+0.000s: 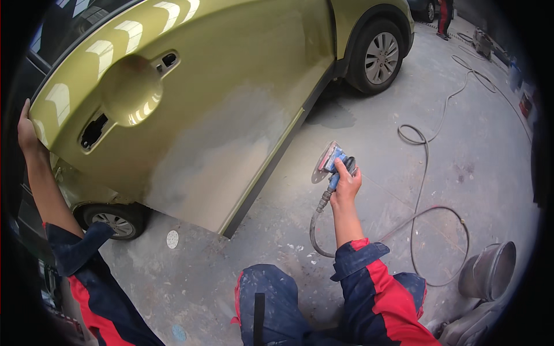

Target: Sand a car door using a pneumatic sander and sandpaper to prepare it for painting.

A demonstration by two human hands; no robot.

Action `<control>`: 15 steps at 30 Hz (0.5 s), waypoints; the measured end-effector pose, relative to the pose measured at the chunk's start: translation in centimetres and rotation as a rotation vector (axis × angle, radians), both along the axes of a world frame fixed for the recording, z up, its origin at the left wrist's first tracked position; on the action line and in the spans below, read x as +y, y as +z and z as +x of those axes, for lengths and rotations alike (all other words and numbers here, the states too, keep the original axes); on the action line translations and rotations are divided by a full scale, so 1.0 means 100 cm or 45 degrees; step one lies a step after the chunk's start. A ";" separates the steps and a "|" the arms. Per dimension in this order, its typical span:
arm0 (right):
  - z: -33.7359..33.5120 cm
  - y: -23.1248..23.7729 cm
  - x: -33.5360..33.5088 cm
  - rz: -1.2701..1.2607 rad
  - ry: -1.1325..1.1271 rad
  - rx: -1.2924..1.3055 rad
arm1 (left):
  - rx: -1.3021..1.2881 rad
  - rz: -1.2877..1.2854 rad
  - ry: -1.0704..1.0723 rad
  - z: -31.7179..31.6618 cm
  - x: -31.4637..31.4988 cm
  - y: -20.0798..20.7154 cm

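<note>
Sanding work on a car door, which spans the upper left of the frame and looks ajar. Your right hand, right of centre, is closed around a blue sander; its round pad is tilted up on edge and clear of the panel, over the floor. Your left hand is at the door's edge, far left; some fingers hidden, so you can't tell how firm that grip is.

Dull grey patch mid-door, paler toward the lower corner, its borders fading into glossy green. Step in hand reads as a break between sanding passes, or a check of the surface. Can't tell whether the disc is spinning.

Another pass would call for steadying the door with your left, then bringing the pad flat to the patch, no edge digging in. Mind the hose: it loops below your right wrist and could drag on the tool.
</note>
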State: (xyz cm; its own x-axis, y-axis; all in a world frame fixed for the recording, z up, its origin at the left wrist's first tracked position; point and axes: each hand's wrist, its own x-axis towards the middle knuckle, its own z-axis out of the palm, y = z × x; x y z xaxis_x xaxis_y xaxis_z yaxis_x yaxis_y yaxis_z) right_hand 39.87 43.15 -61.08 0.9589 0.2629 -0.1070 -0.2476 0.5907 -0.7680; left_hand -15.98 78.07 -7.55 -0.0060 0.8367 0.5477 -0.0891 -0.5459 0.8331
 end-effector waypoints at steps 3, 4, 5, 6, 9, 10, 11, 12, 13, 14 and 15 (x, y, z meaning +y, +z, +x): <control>-0.046 0.013 0.008 0.007 0.244 -0.042 | 0.090 0.163 0.215 -0.001 -0.083 0.059; -0.054 0.014 0.006 0.022 0.250 -0.020 | 0.070 0.167 0.221 0.013 -0.097 0.064; -0.058 0.017 0.010 0.044 0.248 -0.052 | 0.045 0.165 0.225 0.023 -0.105 0.069; -0.063 0.021 0.009 0.053 0.246 -0.087 | 0.061 0.160 0.227 0.024 -0.102 0.078; -0.063 0.024 -0.013 0.000 0.354 0.001 | 0.010 0.021 0.142 0.036 -0.095 0.086; -0.063 0.023 -0.011 0.020 0.346 0.004 | 0.011 0.020 0.134 0.042 -0.096 0.082; -0.065 0.020 -0.011 -0.019 0.300 0.013 | 0.015 -0.001 0.178 0.046 -0.097 0.078; -0.071 0.020 -0.011 -0.013 0.306 0.015 | 0.019 -0.018 0.233 0.046 -0.101 0.073; -0.075 0.021 -0.011 0.070 0.332 0.098 | -0.010 0.076 0.272 0.047 -0.103 0.071; -0.079 0.022 -0.010 0.153 0.358 0.180 | -0.011 0.083 0.278 0.049 -0.106 0.073; -0.080 0.019 -0.007 0.240 0.350 0.214 | -0.002 0.169 0.345 0.052 -0.110 0.072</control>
